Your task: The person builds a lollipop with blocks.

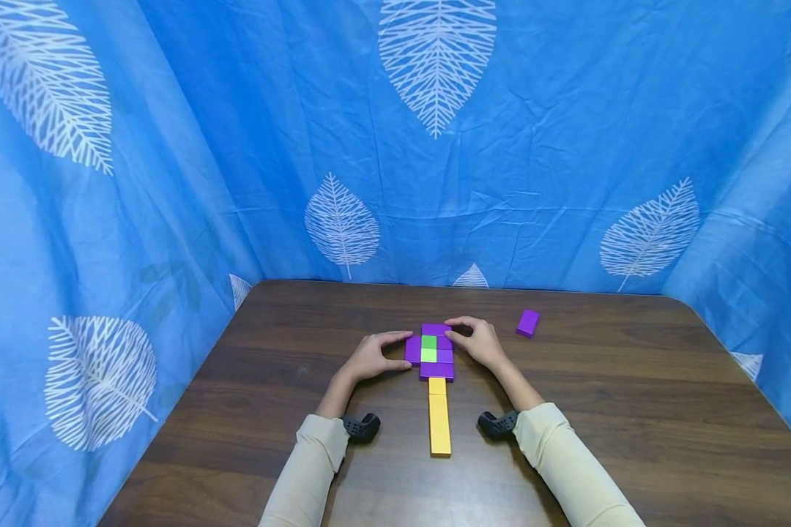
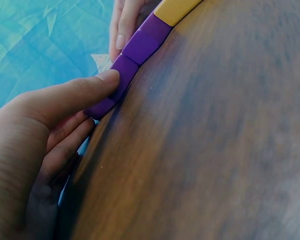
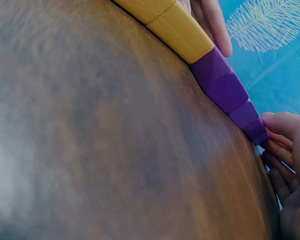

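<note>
A flat cluster of purple blocks (image 1: 437,370) with two green blocks (image 1: 428,348) in its middle lies on the brown table (image 1: 633,410). A line of yellow blocks (image 1: 439,424) runs from it toward me. My left hand (image 1: 372,356) pinches the purple block (image 1: 412,349) on the cluster's left side between thumb (image 2: 90,87) and fingers. My right hand (image 1: 480,341) pinches the purple block (image 1: 444,342) at the upper right, its fingertips (image 3: 280,125) at that block's end (image 3: 255,127). In both wrist views the purple row (image 2: 140,45) meets the yellow blocks (image 3: 182,32).
One loose purple block (image 1: 528,322) lies on the table to the right of my right hand. Blue cloth with white leaf prints (image 1: 435,146) walls the table at the back and on both sides.
</note>
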Available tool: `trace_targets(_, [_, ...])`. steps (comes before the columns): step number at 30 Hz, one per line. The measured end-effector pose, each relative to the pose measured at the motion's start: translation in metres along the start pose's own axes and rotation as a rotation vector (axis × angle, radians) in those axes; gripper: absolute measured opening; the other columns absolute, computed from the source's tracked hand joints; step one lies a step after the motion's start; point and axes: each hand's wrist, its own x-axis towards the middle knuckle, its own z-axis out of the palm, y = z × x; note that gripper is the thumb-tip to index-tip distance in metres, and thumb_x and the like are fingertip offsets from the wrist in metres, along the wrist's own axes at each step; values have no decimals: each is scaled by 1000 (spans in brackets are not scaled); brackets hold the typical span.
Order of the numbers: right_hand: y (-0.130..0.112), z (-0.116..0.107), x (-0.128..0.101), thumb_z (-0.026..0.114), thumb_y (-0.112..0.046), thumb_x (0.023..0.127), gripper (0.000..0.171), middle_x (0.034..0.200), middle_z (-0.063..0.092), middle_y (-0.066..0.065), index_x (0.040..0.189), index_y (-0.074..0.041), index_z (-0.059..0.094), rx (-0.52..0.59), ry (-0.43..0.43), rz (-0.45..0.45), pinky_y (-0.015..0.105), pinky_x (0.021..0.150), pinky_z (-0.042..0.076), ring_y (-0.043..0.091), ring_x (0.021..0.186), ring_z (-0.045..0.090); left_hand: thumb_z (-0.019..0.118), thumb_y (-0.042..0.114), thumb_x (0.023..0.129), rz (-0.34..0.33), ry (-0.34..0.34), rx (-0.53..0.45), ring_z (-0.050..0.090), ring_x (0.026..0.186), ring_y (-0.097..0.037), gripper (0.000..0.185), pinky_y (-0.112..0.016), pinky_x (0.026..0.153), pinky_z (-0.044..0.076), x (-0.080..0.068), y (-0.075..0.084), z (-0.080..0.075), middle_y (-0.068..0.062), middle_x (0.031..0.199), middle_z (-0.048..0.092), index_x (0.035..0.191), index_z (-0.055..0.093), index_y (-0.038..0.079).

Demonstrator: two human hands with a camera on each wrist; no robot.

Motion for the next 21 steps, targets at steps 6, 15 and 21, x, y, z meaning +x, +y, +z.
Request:
trace_targets(6, [0, -1, -1, 71, -24, 83, 25, 107, 67, 7, 104, -12, 71, 5, 1, -8, 43, 94, 41, 27, 109, 56, 73, 42, 77, -3, -1, 2, 42, 126, -21, 64, -42, 103, 34, 0, 1, 0, -2, 133, 51, 133, 52, 19])
trace_targets(15, [-2, -1, -3, 70, -23, 83, 26, 109, 66, 9, 106, -10, 70, 19, 1, -29, 45, 96, 39, 29, 110, 55, 71, 43, 78, -11, 4, 0, 40, 127, -21, 63, -44, 103, 33, 0, 0, 1, -1, 134, 50, 134, 51, 21])
trace_targets(21, [-1, -2, -4, 70, -24, 83, 27, 110, 66, 9, 108, -11, 70, 10, 0, -28, 45, 97, 39, 29, 111, 55, 71, 43, 78, -26, -2, 0, 39, 128, -20, 64, -43, 103, 32, 0, 0, 2, 0, 135, 49, 134, 51, 22])
